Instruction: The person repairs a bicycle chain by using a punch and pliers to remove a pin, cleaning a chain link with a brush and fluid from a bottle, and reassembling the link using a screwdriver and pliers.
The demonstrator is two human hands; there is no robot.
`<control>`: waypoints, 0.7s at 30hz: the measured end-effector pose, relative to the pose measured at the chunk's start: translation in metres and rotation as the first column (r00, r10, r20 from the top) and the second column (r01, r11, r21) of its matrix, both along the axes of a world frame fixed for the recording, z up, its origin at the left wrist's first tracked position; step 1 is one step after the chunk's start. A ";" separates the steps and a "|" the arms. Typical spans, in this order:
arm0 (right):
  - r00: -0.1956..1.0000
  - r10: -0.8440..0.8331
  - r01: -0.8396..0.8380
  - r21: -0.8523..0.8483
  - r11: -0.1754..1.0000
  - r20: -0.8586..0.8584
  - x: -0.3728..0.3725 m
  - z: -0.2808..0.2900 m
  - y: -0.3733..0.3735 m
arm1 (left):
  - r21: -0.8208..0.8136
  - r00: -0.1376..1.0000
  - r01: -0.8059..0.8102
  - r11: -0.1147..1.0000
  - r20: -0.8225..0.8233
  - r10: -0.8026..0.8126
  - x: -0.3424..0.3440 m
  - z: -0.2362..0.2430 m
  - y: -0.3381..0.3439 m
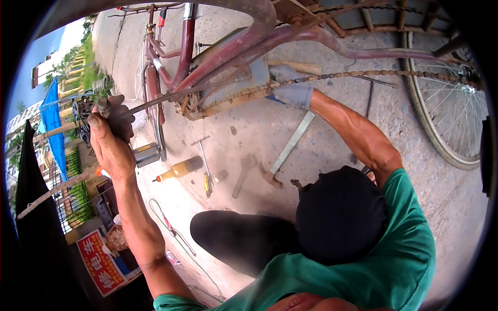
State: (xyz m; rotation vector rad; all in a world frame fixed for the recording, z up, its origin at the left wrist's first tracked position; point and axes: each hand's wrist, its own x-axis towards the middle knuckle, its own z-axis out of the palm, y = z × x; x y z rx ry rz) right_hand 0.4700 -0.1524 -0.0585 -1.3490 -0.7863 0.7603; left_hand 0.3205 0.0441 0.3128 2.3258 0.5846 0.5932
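Note:
My bare left hand (111, 132) is closed around a dark metal part (106, 108) at the end of a long, thin rod (161, 98), which reaches toward a maroon bicycle frame (228, 57). A pedal (145, 155) hangs below that hand. My right hand (293, 93), covered in pale grey-blue glove or cloth, reaches to a rusty chain (332, 76) and a grey metal guard (251, 78); its fingers are partly hidden and I cannot tell their grip.
On the concrete lie a hammer (288, 150), an oil bottle (181, 167), a T-handle wrench (202, 153), a spanner (241, 176) and a hose (176, 233). A wheel (451, 135) stands right. A sign (101, 262), fence (75, 212) and blue canopy (52, 129) are left.

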 end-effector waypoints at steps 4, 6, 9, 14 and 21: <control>0.999 0.015 -0.014 0.007 1.000 -0.034 -0.003 0.001 0.003 | 0.122 0.979 0.201 0.972 -0.006 -0.202 -0.007 0.005 0.000; 1.000 0.000 0.000 0.016 1.000 -0.001 -0.006 0.002 0.007 | 0.255 0.975 0.220 0.942 -0.082 -0.205 -0.007 0.013 0.002; 0.989 -0.085 0.079 0.050 0.996 0.120 -0.003 0.002 0.004 | 0.138 0.959 -0.008 0.990 -0.281 0.047 0.006 0.029 -0.008; 0.911 -0.219 0.174 0.156 0.972 0.350 -0.002 0.018 0.006 | -0.361 0.889 -0.373 0.855 -0.404 0.217 0.013 0.053 -0.008; 0.985 -0.160 0.151 0.127 0.980 0.065 -0.005 0.019 0.003 | -0.387 0.964 -0.241 0.890 -0.203 0.173 0.004 0.037 -0.016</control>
